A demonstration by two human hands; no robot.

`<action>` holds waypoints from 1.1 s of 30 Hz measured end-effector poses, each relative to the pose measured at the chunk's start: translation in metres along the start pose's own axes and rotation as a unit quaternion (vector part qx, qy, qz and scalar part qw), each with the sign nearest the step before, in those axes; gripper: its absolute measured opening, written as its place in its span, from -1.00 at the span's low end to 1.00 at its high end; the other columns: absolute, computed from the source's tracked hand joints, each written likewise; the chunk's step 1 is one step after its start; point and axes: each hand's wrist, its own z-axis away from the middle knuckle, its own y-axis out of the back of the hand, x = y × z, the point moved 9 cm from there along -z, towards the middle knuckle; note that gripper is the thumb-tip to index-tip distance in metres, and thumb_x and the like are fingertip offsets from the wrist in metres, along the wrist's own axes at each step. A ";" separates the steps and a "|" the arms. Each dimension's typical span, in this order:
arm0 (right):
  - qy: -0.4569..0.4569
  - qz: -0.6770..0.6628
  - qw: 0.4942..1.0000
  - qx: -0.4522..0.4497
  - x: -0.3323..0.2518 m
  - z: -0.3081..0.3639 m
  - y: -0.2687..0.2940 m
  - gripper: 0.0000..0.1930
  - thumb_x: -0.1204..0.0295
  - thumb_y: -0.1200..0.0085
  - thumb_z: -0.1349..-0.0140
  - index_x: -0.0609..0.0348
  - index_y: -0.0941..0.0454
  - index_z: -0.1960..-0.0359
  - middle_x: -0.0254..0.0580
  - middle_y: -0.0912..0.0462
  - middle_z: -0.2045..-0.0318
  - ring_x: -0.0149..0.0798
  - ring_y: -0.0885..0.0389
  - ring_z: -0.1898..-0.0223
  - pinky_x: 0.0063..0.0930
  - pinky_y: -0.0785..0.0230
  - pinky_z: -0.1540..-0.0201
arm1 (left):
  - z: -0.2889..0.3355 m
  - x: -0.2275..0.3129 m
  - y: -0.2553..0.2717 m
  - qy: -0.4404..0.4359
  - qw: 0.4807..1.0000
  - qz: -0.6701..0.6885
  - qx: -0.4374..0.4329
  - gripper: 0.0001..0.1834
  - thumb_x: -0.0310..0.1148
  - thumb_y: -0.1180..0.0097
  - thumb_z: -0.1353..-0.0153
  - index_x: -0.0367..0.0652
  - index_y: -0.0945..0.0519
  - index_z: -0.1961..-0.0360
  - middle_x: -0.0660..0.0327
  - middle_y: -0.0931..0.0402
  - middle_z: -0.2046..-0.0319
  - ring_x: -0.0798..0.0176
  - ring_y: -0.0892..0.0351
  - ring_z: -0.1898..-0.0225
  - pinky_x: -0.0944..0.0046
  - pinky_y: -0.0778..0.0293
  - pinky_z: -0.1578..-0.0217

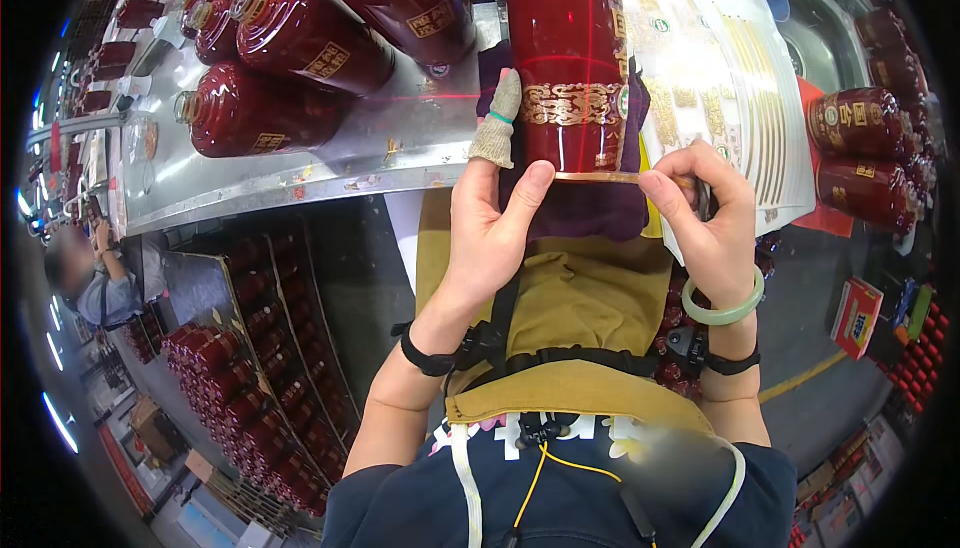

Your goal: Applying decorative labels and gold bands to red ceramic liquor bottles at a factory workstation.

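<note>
A dark red glass bottle (573, 38) with an ornate gold band lies on a dark purple cloth (632, 138) at the bench edge, its base end toward me. My left hand (490, 213) grips that end, with the thumb against the base edge and a cloth-covered finger along the bottle's left side. A thin gold strip (592, 177) runs across the base edge from my left thumb to my right hand (710, 213), which pinches its far end between thumb and forefinger. A small dark object shows among my right fingers; its kind is unclear.
Several red bottles (310, 43) stand or lean on the metal bench (300, 180) at left. Sheets of gold decals and strips (755, 98) lie to the right, beside more bottles (855, 123). Racked bottles (240, 388) fill the lower left, and a person (95, 283) is farther off.
</note>
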 end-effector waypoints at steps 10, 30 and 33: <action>0.011 -0.003 1.000 0.003 0.005 -0.001 0.000 -0.83 0.45 -0.39 -0.24 0.25 -0.65 0.40 -0.41 -0.43 0.54 -0.49 -0.25 0.50 -0.52 -0.09 0.42 | 0.001 -0.001 0.000 -0.005 1.000 -0.012 0.006 -0.25 -0.51 -0.11 -0.46 -0.36 -0.09 -0.59 0.03 -0.02 -0.62 0.21 -0.04 -0.60 0.17 0.03 -0.54; 0.022 0.011 1.000 0.013 0.006 -0.004 0.000 -0.85 0.46 -0.39 -0.22 0.24 -0.66 0.40 -0.41 -0.45 0.56 -0.50 -0.26 0.52 -0.53 -0.10 0.44 | 0.002 0.003 -0.003 -0.035 0.998 -0.031 0.029 -0.28 -0.51 -0.06 -0.48 -0.34 -0.08 -0.58 -0.01 -0.05 -0.60 0.06 -0.06 -0.60 0.06 0.08 -0.57; 0.015 0.008 1.000 0.012 0.006 -0.003 0.000 -0.85 0.45 -0.40 -0.22 0.23 -0.66 0.41 -0.41 -0.47 0.56 -0.50 -0.28 0.52 -0.53 -0.11 0.45 | 0.008 0.003 0.009 -0.097 0.988 -0.099 0.068 -0.24 -0.60 -0.18 -0.36 -0.38 -0.17 -0.54 -0.03 -0.15 -0.56 0.06 -0.10 -0.58 0.08 0.00 -0.55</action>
